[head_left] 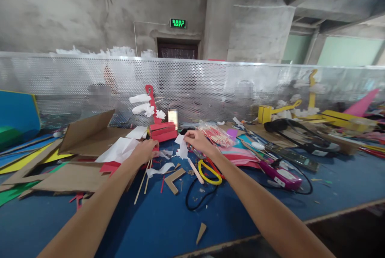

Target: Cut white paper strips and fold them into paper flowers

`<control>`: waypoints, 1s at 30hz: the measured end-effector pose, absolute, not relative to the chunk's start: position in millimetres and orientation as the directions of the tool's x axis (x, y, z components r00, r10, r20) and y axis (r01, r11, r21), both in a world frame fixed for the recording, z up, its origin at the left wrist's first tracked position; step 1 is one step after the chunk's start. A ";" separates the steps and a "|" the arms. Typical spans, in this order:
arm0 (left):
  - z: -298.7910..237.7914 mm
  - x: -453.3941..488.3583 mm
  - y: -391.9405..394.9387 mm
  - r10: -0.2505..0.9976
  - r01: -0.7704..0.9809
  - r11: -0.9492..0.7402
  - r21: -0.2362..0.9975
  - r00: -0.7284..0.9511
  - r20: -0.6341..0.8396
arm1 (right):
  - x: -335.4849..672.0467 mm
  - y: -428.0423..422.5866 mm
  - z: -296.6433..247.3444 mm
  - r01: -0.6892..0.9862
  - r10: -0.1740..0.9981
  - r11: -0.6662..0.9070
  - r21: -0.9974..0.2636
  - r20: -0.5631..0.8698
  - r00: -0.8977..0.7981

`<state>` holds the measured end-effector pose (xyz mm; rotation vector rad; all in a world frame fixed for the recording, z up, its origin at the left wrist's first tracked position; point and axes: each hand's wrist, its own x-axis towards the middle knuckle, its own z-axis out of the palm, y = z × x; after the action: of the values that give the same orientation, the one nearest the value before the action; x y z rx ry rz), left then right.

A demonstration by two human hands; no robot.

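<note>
My right hand (197, 141) pinches a small piece of white tissue paper (181, 145) that hangs below its fingertips. My left hand (146, 149) is curled just in front of a red cardboard box (163, 131); what its fingers hold, if anything, is hard to make out. A thin white strip (162, 169) lies on the table beneath that hand, beside wooden sticks (146, 177). Behind the box rises a red curved cardboard piece (153, 103) with white paper tufts (140, 103). Scissors with yellow handles (209, 173) lie under my right wrist.
Brown cardboard (75, 175) and a large white sheet (117, 149) lie left. To the right are a bag of sticks (218, 134), a purple device (280, 174) with a black cable, and a black headband (303, 137). A perforated metal divider (210, 85) runs behind the blue table (168, 230).
</note>
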<state>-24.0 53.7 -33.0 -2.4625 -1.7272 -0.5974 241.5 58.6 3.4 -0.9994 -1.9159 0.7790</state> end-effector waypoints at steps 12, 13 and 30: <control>1.3 26.9 16.2 0.754 0.487 -0.657 0.576 0.395 0.525 | 231.3 43.6 5.2 0.320 0.798 0.510 -0.798 0.300 -0.523; 3.1 30.0 13.6 0.747 0.477 -0.664 0.575 0.389 0.539 | 230.3 42.8 4.4 0.320 0.780 0.527 -0.787 0.299 -0.550; 1.2 16.8 13.5 0.766 0.612 -0.625 0.485 0.361 0.532 | 224.7 46.3 -2.9 0.224 0.700 0.603 -0.765 0.374 -0.609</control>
<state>16.8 13.5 1.2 -2.7534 -1.4154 -1.2697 224.7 46.3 -2.9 -0.7255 -2.1495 0.9019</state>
